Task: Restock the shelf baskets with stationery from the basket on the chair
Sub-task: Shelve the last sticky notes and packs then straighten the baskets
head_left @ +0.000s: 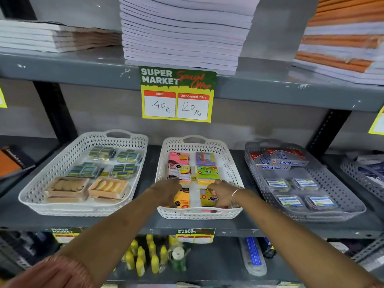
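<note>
The sticky-note packs [204, 173] lie in the middle white basket [229, 163] on the grey shelf [145, 225]. Your right hand [220, 192] is curled around a yellow pack [207, 197] at the basket's front. Your left hand [166, 189] rests fingers-down on the left column; whether it grips anything, you cannot tell. A price sign [177, 94] hangs above.

Middle white basket [226, 161] crowded: sticky-note packs [205, 173] fill both columns, only narrow bare strip down centre. Left hand [168, 187] and right hand [220, 192] block its 6 o'clock end. Price sign [177, 94] hangs at 12 o'clock from upper shelf edge [62, 69], lowering headroom. Left white basket [62, 161] at 9 o'clock, grey basket [332, 179] at 3 o'clock; narrow bare shelf gaps between baskets.
</note>
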### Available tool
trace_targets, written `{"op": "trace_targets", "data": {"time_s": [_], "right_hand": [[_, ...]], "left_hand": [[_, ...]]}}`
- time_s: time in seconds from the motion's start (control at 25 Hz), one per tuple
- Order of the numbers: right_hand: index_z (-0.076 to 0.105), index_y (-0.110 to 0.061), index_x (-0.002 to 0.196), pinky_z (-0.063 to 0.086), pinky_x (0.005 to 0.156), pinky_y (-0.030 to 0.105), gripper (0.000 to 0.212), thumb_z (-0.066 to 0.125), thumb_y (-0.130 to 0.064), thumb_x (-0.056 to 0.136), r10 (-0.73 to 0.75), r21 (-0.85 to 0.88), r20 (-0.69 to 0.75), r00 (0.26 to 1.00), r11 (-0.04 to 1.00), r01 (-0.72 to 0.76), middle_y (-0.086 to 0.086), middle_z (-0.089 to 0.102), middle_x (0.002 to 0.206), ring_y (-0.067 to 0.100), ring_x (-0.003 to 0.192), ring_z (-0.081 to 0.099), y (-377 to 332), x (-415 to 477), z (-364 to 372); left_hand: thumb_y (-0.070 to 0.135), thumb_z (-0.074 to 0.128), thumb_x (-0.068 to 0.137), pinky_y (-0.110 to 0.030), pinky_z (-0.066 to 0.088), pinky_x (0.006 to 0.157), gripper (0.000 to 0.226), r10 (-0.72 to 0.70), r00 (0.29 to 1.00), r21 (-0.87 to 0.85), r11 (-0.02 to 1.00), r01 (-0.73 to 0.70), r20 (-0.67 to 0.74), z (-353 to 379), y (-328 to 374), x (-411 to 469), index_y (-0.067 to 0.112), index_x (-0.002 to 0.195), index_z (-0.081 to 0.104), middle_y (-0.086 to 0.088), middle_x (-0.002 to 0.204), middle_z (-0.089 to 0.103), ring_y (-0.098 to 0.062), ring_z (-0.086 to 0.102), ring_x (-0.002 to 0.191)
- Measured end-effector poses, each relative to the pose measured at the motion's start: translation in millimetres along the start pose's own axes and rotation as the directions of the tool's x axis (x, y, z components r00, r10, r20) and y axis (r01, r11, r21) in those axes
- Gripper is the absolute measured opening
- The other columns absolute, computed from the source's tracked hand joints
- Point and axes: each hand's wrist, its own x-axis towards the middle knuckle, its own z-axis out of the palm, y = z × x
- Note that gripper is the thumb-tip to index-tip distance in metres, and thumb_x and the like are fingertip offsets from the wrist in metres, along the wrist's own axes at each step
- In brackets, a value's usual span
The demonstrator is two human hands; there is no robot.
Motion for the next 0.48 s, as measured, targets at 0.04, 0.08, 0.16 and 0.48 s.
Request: {"op": "trace_targets", "data": {"time_s": [0.04,0.08,0.16,0.48], "right_hand": [[0.035,-0.011,0.137,0.036,0.106,0.037,0.068,0.068,-0.026,0.079,-0.001,-0.004,-0.002,1.0,1.0,0.001,0.017,0.038,0.134,0.033,0.126,0.037,0.9,0.0,0.4],[0.035,-0.011,0.137,0.036,0.106,0.037,0.068,0.067,-0.026,0.079,-0.004,-0.007,0.0,1.0,1.0,0.004,0.016,0.039,0.134,0.032,0.126,0.036,2.3,-0.5,1.0],[0.035,-0.013,0.137,0.037,0.107,0.037,0.068,0.067,-0.03,0.079,-0.015,-0.004,-0.003,1.0,1.0,0.014,0.015,0.039,0.135,0.032,0.127,0.036,3.9,-2.8,-0.7],[0.047,-0.014,0.129,0.042,0.099,0.036,0.046,0.058,-0.028,0.087,-0.169,0.085,-0.427,0.888,0.971,0.225,0.01,0.049,0.135,0.027,0.125,0.047,-68.5,-4.8,-61.0]], "left_hand": [[0.039,0.07,0.079,-0.04,0.042,0.095,0.061,-0.002,1.0,0.012,1.0,0.002,0.0,-0.2,-0.6,1.1,0.008,0.127,0.049,-0.011,0.132,0.047,-0.027,0.049,0.116],[0.04,0.07,0.08,-0.04,0.042,0.096,0.061,-0.01,1.0,0.024,1.0,0.01,0.012,-1.3,0.7,0.7,0.008,0.128,0.049,-0.01,0.132,0.047,-0.027,0.049,0.117],[0.039,0.069,0.081,-0.037,0.037,0.101,0.067,-0.017,1.0,0.005,1.0,0.017,-0.01,-5.0,5.3,-3.4,0.01,0.135,0.043,-0.01,0.139,0.043,-0.025,0.044,0.124],[0.021,0.065,0.086,-0.034,0.036,0.097,0.05,-0.268,0.853,-0.334,0.935,0.119,-0.447,-38.1,-49.0,-81.7,0.008,0.131,0.048,-0.012,0.135,0.047,-0.028,0.047,0.119]]}}
